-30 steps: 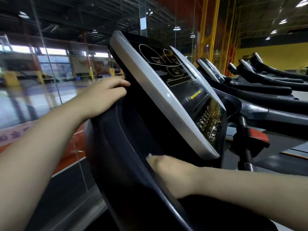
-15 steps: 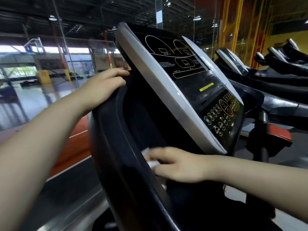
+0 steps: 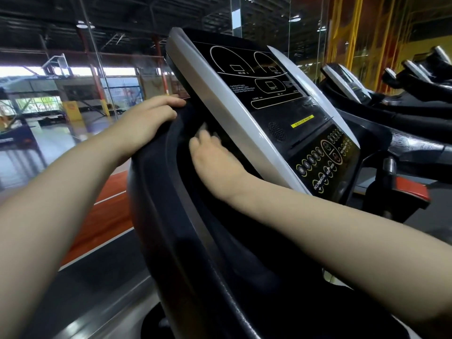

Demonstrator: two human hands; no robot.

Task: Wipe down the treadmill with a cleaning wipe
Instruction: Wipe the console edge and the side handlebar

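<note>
Head view: a treadmill console seen from the left side, both bare forearms reaching in
Right hand (image 3: 215,160): lies palm down in the dark recess between the black side shroud and the console's grey edge; fingers reach forward and up, blurred at the tips; whether they are flat or curled round something I cannot tell
Cleaning wipe: no white cloth can be made out for certain; a pale blur at the right fingertips may be wipe or fingers
Left hand (image 3: 149,118): rests on the top edge of the black side shroud (image 3: 156,192); fingers curled over that rim, gripping it, thumb side hidden; the forearm runs in from the lower left
Treadmill console (image 3: 269,99): tilted panel with a black face and a pale grey border; white outline graphics of ovals and small rectangles on the upper half; a small yellow label (image 3: 302,121) below them; a round speaker grille beside it; rings of yellow-edged buttons (image 3: 325,157) on the lower part
Shroud: glossy black, curved, wrapping the console's left side; touched by both hands
Surroundings: a row of further treadmills (image 3: 367,94) to the right; a glass wall to the left with a hall and orange floor beyond
</note>
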